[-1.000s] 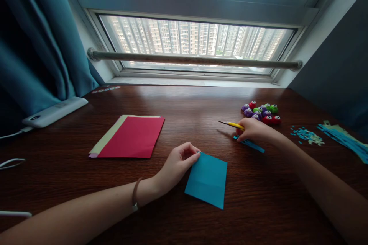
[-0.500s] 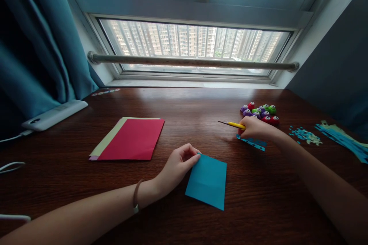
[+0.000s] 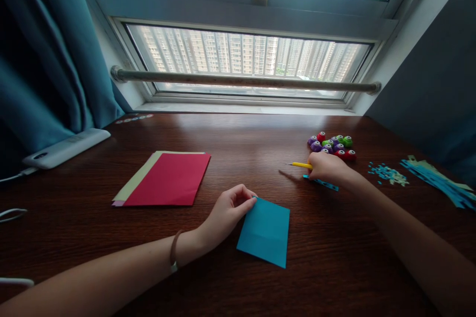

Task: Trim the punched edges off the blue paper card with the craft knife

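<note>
My left hand [image 3: 226, 213] pinches the top left corner of a folded blue paper sheet [image 3: 265, 231] that lies flat on the dark wooden desk [image 3: 241, 143]. My right hand [image 3: 327, 168] rests farther right, shut on yellow-handled scissors [image 3: 299, 164] whose blades point left. A thin blue paper strip [image 3: 323, 184] with punched holes lies under that hand. Just behind it sits a cluster of small purple, red and green paper punches [image 3: 332, 145].
A stack of red, cream and purple paper [image 3: 163, 178] lies at centre left. Blue paper scraps [image 3: 386, 173] and cut blue strips [image 3: 435, 181] lie at the right. A white power bank [image 3: 65, 147] with cable sits far left by the teal curtain [image 3: 44, 59].
My right hand with the scissors has shifted slightly over the blue strip, and the strip's angle has changed. My left hand stays on the blue sheet's corner.
</note>
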Demonstrator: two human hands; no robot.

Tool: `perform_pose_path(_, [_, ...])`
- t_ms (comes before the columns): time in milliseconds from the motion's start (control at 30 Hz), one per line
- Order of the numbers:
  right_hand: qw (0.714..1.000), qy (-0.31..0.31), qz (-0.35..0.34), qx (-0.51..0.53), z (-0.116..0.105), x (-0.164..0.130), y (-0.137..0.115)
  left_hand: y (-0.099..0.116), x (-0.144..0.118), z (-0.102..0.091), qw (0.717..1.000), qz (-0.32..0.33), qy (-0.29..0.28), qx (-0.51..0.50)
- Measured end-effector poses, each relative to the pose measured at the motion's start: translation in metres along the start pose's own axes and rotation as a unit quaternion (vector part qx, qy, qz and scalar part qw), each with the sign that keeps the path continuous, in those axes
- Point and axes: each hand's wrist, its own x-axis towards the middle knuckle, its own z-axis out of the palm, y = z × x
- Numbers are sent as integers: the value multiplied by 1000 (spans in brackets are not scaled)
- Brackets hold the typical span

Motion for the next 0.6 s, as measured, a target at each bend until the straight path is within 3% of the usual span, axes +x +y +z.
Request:
perform_pose_path(200, [999,2,-11,39,-2,1,6,0,-1,0,1000,2,-4,-6])
perform_pose_path(333, [994,-20,-11,107,-13,-4,44,1,0,0,1000,1,-4,-8])
perform_pose_path(433, [977,-2,65,205,-28,-20,104,2,0,1,1000,1,-5,-9])
perform_pose_path(567, [960,27,170,219,-46,-43,220,2,0,0,1000,4,-7,-6])
perform_pose_path(600, [938,43,253,234,-47,-46,251,1,0,0,1000,6,-7,-5])
